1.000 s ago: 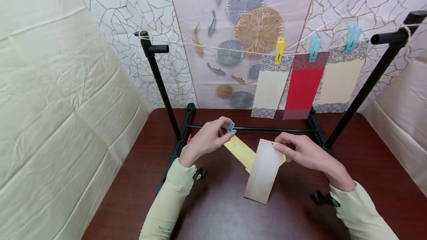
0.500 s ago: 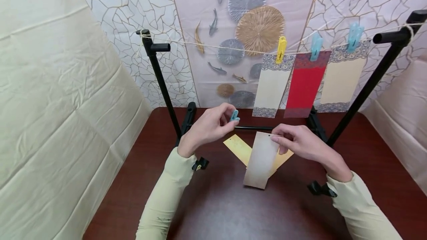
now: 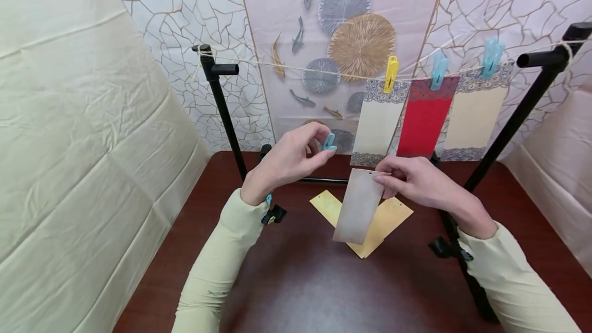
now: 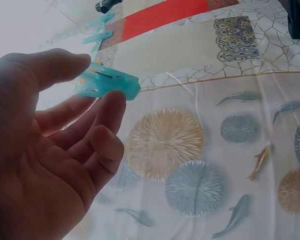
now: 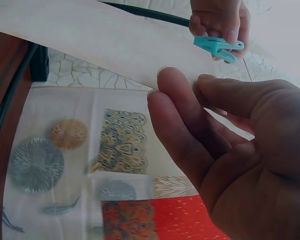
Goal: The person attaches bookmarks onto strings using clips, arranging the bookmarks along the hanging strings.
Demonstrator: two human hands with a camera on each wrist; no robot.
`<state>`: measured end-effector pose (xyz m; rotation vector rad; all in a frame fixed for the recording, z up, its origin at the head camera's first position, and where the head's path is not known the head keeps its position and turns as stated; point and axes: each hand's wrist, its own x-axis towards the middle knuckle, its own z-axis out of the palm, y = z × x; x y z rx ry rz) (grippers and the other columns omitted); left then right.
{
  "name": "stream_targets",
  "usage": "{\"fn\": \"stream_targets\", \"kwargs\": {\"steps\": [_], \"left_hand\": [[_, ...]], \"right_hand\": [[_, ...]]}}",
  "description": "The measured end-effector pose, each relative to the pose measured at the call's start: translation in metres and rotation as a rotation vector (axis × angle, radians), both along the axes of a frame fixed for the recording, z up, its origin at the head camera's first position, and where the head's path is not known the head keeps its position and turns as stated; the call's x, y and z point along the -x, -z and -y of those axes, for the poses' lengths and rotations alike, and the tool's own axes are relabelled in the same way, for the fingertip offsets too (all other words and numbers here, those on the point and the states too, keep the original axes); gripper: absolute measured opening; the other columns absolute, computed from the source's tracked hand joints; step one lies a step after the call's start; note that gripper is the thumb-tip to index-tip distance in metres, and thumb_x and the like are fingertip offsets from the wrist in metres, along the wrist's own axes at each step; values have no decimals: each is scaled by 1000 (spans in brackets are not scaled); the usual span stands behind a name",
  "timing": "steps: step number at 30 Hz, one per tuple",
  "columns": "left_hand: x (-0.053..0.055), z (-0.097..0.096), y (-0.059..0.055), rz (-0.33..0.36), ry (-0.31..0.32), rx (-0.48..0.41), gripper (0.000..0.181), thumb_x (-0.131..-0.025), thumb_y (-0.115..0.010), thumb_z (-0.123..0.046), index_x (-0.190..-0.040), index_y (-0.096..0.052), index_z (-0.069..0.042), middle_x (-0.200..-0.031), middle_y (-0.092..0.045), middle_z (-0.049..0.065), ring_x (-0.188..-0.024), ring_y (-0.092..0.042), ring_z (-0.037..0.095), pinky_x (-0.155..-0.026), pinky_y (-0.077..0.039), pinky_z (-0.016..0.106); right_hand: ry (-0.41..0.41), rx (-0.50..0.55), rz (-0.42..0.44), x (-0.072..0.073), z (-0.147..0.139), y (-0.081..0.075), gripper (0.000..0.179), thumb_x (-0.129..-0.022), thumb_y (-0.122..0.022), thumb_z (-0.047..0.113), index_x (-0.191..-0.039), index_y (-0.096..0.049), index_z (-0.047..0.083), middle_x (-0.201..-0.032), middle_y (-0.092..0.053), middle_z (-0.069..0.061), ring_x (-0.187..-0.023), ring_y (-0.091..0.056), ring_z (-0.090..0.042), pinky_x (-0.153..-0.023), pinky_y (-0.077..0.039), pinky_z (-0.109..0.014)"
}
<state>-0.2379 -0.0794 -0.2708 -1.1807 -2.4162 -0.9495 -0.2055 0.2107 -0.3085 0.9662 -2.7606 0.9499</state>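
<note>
My left hand [image 3: 296, 155] pinches a light-blue clothespin [image 3: 329, 142] between thumb and fingers; the left wrist view shows the clothespin [image 4: 110, 82] near its fingertips. With thumb and fingers, my right hand [image 3: 416, 181] pinches the top right corner of a pale, plain card [image 3: 356, 209] that has a small hole near its upper edge. The card hangs slightly tilted over two yellow cards [image 3: 390, 220] lying on the table. Above the hands runs a string [image 3: 277, 63], with a white card [image 3: 376, 127], a red card [image 3: 427, 119] and a beige card [image 3: 476, 117] clipped to it.
A black frame carries the string between its left post [image 3: 222, 102] and right post [image 3: 513, 112]. One yellow clothespin [image 3: 391, 74] and two blue clothespins [image 3: 439, 71] grip the hanging cards. Behind stands a patterned backdrop [image 3: 296, 9]; the dark table [image 3: 296, 292] spreads below.
Both hands have risen toward the string, the left with the clothespin and the right with the pale card. More of the yellow cards now shows beneath.
</note>
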Motion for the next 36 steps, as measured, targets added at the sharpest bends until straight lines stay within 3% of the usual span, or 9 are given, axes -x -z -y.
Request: {"fn": "stream_targets", "kwargs": {"steps": [8,15,21,29,33,36], "left_hand": [[7,-5,-22,-41,66,-38,26,-95,-65,-17,-116,-58,-5,-94,-67,1,-78,-64,6,-69,-52,22],[8,-6,-56,-129,94,-46,24,-92,-67,-16,-111,-59,-3,-93,-67,2,-73,-64,7,-66,-51,23],[12,-9,-80,-120,131,-50,22,-91,-68,-18,-108,-61,-6,-88,-68,0,-64,-62,3,-62,-51,21],[15,-20,-107,-69,62,-69,21,-93,-67,-20,-110,-63,-8,-94,-68,1,-54,-60,8,-55,-49,24],[18,-25,-116,-66,37,-61,19,-94,-65,-18,-110,-64,-8,-97,-70,1,-51,-59,11,-53,-50,25],[20,-28,-120,-106,14,-39,18,-94,-64,-19,-110,-65,-10,-97,-70,-1,-50,-56,9,-54,-48,22]], "right_hand": [[-5,-3,23,4,3,-23,9,-90,-71,21,-97,-66,18,-74,-68,6,-63,-66,-3,-65,-56,-24],[-15,-10,26,7,5,-46,13,-91,-70,23,-99,-65,15,-83,-70,0,-64,-68,-4,-67,-58,-27],[15,3,1,11,7,-64,12,-90,-72,20,-98,-65,13,-78,-70,0,-62,-67,-6,-63,-57,-26],[54,-9,-167,27,13,-78,6,-91,-70,20,-91,-66,16,-65,-65,2,-56,-62,-9,-55,-47,-23],[63,17,-173,35,16,-82,7,-92,-69,23,-96,-68,18,-64,-64,1,-55,-62,-10,-54,-46,-23],[73,68,-148,38,18,-83,12,-92,-69,24,-103,-70,18,-68,-66,-2,-55,-63,-15,-56,-50,-22]]}}
